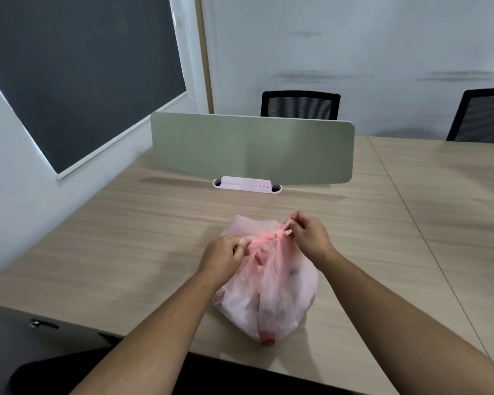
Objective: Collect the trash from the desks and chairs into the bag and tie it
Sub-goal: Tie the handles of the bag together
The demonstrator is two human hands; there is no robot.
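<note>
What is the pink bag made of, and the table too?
The pink bag looks like thin plastic film: it is see-through and crinkled. The table looks like matte wood-grain laminate, judging by its even streaks, though it could be real wood.

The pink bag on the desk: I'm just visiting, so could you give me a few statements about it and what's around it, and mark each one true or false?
1. The left hand and the right hand each pinch the twisted handles of the pink bag. True.
2. The bag lies on the floor. False: it rests on the wooden desk.
3. The bag is empty. False: it bulges with things inside, though what they are is unclear.
4. A green divider panel stands on the desk beyond the bag. True.
5. No chairs are in view. False: two black chairs show behind the desk.
</note>
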